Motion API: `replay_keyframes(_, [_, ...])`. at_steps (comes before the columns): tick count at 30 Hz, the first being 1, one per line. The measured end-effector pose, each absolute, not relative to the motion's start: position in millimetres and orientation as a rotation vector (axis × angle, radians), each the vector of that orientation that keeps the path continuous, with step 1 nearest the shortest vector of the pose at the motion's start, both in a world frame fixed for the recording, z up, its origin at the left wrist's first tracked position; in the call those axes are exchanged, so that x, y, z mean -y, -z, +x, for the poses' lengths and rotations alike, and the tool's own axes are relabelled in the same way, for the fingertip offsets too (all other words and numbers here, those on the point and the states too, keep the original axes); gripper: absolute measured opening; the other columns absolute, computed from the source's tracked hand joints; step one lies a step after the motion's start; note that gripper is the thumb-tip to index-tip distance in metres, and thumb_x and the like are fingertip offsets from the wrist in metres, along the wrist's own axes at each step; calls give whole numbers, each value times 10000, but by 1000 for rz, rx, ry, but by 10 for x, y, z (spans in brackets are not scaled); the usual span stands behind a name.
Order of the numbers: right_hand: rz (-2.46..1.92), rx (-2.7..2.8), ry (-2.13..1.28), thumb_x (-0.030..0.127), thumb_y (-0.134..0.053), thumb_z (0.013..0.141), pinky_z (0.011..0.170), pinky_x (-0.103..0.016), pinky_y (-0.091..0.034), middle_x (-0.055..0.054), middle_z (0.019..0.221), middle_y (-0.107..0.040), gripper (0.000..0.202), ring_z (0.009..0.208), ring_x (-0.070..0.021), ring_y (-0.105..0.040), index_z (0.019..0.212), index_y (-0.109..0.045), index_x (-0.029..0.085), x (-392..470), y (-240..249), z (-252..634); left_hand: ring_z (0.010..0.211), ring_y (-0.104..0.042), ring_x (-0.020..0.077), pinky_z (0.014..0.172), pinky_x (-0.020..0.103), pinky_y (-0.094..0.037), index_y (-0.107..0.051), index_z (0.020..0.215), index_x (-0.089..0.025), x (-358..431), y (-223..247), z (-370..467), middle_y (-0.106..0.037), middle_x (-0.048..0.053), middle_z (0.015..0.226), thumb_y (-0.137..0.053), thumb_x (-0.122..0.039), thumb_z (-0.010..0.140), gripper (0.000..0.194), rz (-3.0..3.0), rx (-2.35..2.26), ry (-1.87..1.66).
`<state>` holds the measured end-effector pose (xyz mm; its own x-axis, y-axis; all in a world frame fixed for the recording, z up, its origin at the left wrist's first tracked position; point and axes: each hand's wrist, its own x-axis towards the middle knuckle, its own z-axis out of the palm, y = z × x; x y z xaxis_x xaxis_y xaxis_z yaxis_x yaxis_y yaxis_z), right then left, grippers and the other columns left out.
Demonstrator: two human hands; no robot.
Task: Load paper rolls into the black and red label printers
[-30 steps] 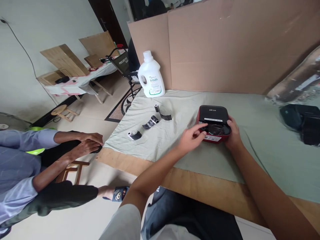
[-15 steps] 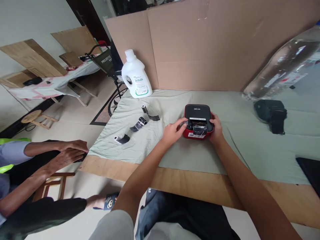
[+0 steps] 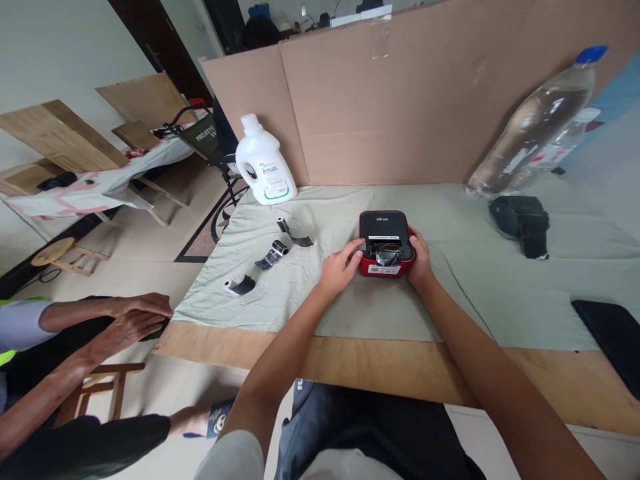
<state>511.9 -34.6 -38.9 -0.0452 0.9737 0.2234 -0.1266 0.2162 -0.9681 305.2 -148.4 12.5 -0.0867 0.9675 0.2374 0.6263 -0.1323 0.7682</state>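
A small black-topped label printer (image 3: 385,227) with a red base sits on the cloth in front of me, and a piece of shiny black film (image 3: 387,255) shows at its front slot. My left hand (image 3: 339,267) rests at the printer's left side, index finger on the top edge and thumb near the front corner. On the opposite side, my right hand (image 3: 420,259) wraps the right edge, its fingertips partly hidden behind the casing. Further left lie three small rolls with black strips: a far roll (image 3: 295,233), a middle roll (image 3: 272,255) and a near roll (image 3: 241,285).
A white jug (image 3: 266,161) stands at the back left before a cardboard panel (image 3: 380,113). To the right are a large bottle (image 3: 540,127), a black strapped object (image 3: 520,219) and a dark flat object (image 3: 607,333). Another person's hands (image 3: 140,313) are beyond the table's left edge.
The camera view has tilted up and shifted right, showing more of the bottle. Both hands stay at the printer's sides, with little visible movement on the table.
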Motion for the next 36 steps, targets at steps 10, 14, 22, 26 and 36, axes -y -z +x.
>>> replay_keyframes(10, [-918,1147,-1173,436,-603,781,1125,-454,-505,-76,1317,-728,475,1271,-277,-657,1210,-666,241,301,362,5140,638,-617,159,722,280,-483,-736,1283,-268,1426,-127,2804,-688,-18,709,-529,-468,1054,368,1784,-1661,-1245])
replay_keyframes(14, [-836,1082,-1151,464,-642,795,1120,-465,-494,-55,1247,-739,443,1223,-269,-657,1175,-708,245,296,416,5107,903,-673,147,910,276,-507,-672,1313,-174,1341,-312,1865,-760,57,1050,-381,-325,1115,383,1569,-2230,-1472])
replay_keyframes(22, [-805,1093,-1163,458,-662,789,1093,-459,-501,-39,1200,-734,415,1171,-257,-662,1143,-722,249,237,472,5126,1055,-661,206,1023,349,-496,-699,1248,-174,890,-607,851,-736,76,1263,-776,-102,831,431,1571,-2353,-634])
replay_keyframes(26, [-809,1116,-1153,462,-666,791,1071,-460,-511,-38,1202,-727,416,1168,-258,-663,1146,-716,251,223,486,5146,1037,-648,201,985,332,-494,-681,1187,-182,910,-674,969,-756,52,1168,-772,-202,864,336,1597,-2401,-574])
replay_keyframes(36, [-854,1102,-1135,444,-630,758,1123,-453,-476,-44,1187,-731,449,1150,-243,-675,1142,-704,224,189,514,5135,914,-716,235,835,328,-553,-737,1218,-301,2497,-618,1206,-772,23,1084,-725,-303,839,379,1755,-2462,-499])
